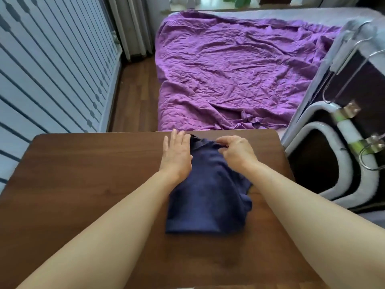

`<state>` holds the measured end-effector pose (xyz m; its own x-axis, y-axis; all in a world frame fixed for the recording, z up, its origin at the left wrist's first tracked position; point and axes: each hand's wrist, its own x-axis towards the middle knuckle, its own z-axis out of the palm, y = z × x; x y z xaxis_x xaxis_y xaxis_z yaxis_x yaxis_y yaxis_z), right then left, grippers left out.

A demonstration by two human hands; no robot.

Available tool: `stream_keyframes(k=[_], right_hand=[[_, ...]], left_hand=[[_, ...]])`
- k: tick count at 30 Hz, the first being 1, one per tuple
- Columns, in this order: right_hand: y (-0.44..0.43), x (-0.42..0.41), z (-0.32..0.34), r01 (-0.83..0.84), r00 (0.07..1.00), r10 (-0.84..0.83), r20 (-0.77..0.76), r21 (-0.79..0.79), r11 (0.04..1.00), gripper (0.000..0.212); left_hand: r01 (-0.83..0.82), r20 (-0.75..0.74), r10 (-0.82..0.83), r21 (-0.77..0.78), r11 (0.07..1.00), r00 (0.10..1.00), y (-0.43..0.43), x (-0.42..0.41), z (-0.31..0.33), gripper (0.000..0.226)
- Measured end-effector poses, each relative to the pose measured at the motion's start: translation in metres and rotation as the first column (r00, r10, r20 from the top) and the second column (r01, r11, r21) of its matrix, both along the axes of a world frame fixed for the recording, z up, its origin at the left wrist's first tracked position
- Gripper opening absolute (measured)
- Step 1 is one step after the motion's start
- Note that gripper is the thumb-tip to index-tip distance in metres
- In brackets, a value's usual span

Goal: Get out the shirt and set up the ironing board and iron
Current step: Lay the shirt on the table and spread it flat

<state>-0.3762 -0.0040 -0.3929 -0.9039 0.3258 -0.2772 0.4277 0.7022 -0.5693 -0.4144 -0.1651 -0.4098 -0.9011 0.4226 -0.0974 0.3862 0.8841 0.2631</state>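
A folded navy blue shirt (208, 197) lies on a dark wooden table (83, 184), right of its middle. My left hand (177, 155) lies flat with straight fingers on the shirt's far left edge and partly on the table. My right hand (235, 151) has its fingers curled and pinches the cloth at the shirt's far end, near the collar. A folded ironing board (350, 126) with grey padding and metal legs leans upright at the right, beside the table. No iron is in view.
Beyond the table's far edge is a bed covered with a crumpled purple sheet (239, 76). A striped blue-grey wall (52, 69) runs along the left, with a strip of wooden floor (135, 90) between it and the bed.
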Motion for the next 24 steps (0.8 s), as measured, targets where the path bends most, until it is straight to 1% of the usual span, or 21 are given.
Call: stream_keyframes(k=[2,3,4,7,9,11,13,15,17,19,20,22,24], right_hand=[[0.003,0.007,-0.01,0.01,0.998,-0.012,0.069,0.023,1.0,0.039],[0.004,0.01,-0.012,0.023,0.995,-0.027,0.093,0.044,0.999,0.039],[0.006,0.013,-0.015,0.03,0.993,-0.038,0.112,0.071,0.997,0.04],[0.007,0.017,-0.017,0.033,0.98,-0.064,0.186,0.169,0.985,0.046],[0.006,0.019,-0.017,0.119,0.959,-0.149,0.241,0.136,0.984,0.052],[0.006,0.019,-0.017,0.248,0.926,-0.256,0.276,0.062,0.967,0.048],[0.007,0.02,-0.016,0.33,0.905,-0.328,0.27,0.039,0.943,0.041],[0.007,0.02,-0.011,0.385,0.9,-0.388,0.2,0.056,0.921,0.033],[0.004,0.019,-0.003,0.409,0.903,-0.414,0.113,0.067,0.91,0.02],[-0.001,0.02,0.007,0.395,0.916,-0.396,0.065,0.015,0.918,0.006],[-0.003,0.02,0.012,0.381,0.924,-0.378,0.056,-0.035,0.924,0.004],[-0.008,0.021,0.023,0.353,0.935,-0.349,0.056,-0.176,0.919,0.005],[-0.014,0.021,0.037,0.325,0.944,-0.322,0.071,-0.357,0.876,0.004]], left_hand=[[0.085,0.014,-0.085,-0.053,0.995,0.996,0.002,0.006,-0.008,0.057],[0.127,0.031,-0.126,-0.047,0.991,0.992,0.004,0.009,-0.009,0.055],[0.144,0.077,-0.143,-0.009,0.99,0.987,0.005,0.012,-0.01,0.054],[0.068,0.318,-0.103,0.12,0.99,0.943,0.007,0.019,-0.009,0.055],[0.042,0.413,-0.094,0.134,0.99,0.906,0.007,0.023,-0.01,0.059],[0.041,0.461,-0.102,0.14,0.989,0.881,0.007,0.026,-0.01,0.064],[0.01,0.504,-0.101,0.18,0.984,0.858,0.008,0.027,-0.01,0.066],[-0.05,0.535,-0.087,0.237,0.97,0.84,0.01,0.027,-0.006,0.064],[-0.095,0.544,-0.082,0.289,0.953,0.835,0.013,0.029,0.0,0.063],[-0.101,0.531,-0.094,0.327,0.94,0.842,0.017,0.034,0.007,0.064],[-0.094,0.52,-0.106,0.343,0.935,0.847,0.02,0.037,0.011,0.065],[-0.097,0.523,-0.138,0.397,0.913,0.841,0.022,0.043,0.016,0.072],[-0.121,0.535,-0.152,0.441,0.889,0.831,0.023,0.048,0.022,0.088]])
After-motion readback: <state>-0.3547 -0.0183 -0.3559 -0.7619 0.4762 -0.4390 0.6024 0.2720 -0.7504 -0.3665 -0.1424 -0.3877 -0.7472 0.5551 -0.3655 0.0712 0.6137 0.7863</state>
